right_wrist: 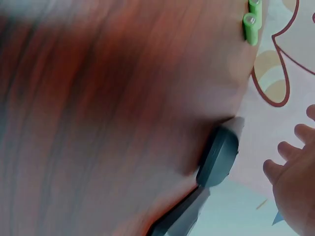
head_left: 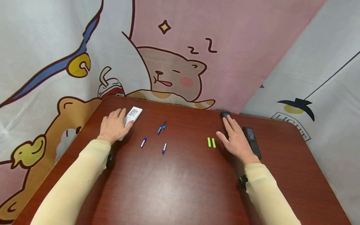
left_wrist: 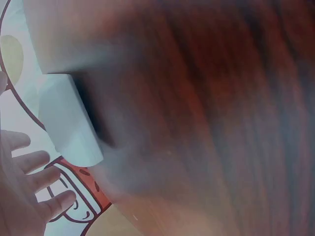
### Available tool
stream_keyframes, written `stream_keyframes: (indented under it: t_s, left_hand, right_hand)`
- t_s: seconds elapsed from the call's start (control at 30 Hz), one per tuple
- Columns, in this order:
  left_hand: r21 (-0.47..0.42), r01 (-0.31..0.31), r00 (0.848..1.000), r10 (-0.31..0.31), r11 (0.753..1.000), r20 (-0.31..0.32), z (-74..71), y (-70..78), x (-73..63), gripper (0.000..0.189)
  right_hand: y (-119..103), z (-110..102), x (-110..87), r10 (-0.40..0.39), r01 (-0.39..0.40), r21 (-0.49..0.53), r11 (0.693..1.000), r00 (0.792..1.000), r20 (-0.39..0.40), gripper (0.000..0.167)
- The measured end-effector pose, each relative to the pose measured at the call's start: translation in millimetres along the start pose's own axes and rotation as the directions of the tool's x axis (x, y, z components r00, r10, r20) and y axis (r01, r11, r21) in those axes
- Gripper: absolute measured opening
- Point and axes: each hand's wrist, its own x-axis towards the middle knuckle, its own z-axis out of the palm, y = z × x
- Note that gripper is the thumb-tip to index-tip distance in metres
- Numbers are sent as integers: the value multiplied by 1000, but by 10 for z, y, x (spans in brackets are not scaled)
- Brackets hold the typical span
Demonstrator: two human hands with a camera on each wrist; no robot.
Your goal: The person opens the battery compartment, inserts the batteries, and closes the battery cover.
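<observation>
My left hand (head_left: 113, 126) hovers over or rests by a white remote control (head_left: 134, 114), fingers straight; the remote has printed text on its upper face. In the left wrist view the remote (left_wrist: 69, 118) lies beyond the fingers. On the other side, my right hand (head_left: 234, 139) reaches over a black remote control (head_left: 226, 114) near the back edge, partly covered by the fingers. Whether either hand touches its remote I cannot tell. Two green batteries (head_left: 211, 142) lie side by side left of the right hand; they also show as green batteries (right_wrist: 251, 30) in the right wrist view.
A second black remote (head_left: 252, 142) lies right of the right hand. Between the hands are several blue batteries: a close pair (head_left: 161, 128), a single blue-and-silver battery (head_left: 143, 142) and another single one (head_left: 164, 148). A cartoon-printed cloth (head_left: 239, 47) hangs behind the brown table (head_left: 174, 187).
</observation>
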Motion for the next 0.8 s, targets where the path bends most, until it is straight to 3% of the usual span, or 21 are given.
stream_keyframes:
  t_s: [0.8]
  left_hand:
    - [22, 28, 997, -30, 999, 75, 8, -70, -24, 68]
  right_hand:
    - [-715, 173, 4, -103, 83, 166, 983, 987, 120, 74]
